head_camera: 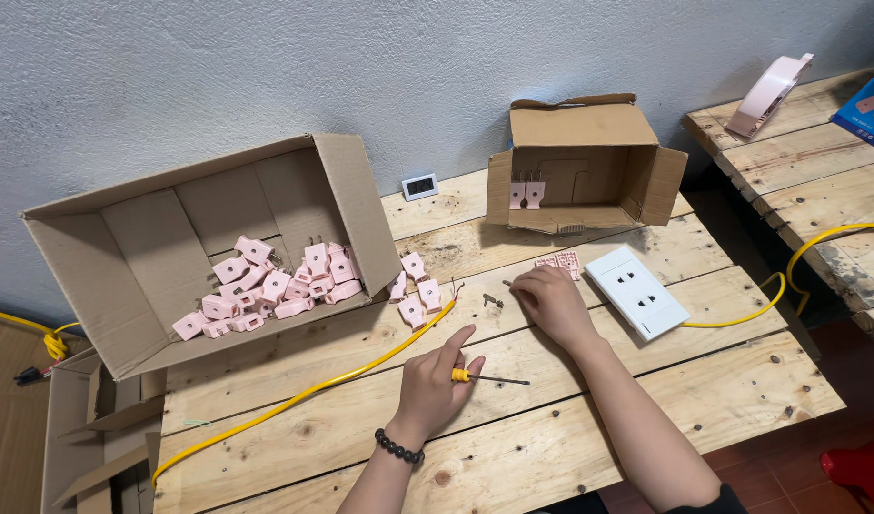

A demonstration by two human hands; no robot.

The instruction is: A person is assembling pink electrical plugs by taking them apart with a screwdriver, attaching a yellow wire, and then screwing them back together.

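Note:
My left hand (437,379) rests on the wooden table (589,419) and grips a small screwdriver (489,378) with a yellow handle, its index finger stretched forward. My right hand (551,297) lies palm down further back, fingers curled over small parts near some screws (492,301). Pink plug halves (563,261) lie just beyond its fingertips. A few pink plugs (416,286) sit loose on the table ahead of the left hand. A yellow cable (304,392) runs past the left hand.
A big cardboard box (151,228) on its side holds several pink plugs (266,286). A smaller open box (582,162) stands at the back. A white socket panel (637,290) lies right of my right hand. A second table (808,162) stands at right.

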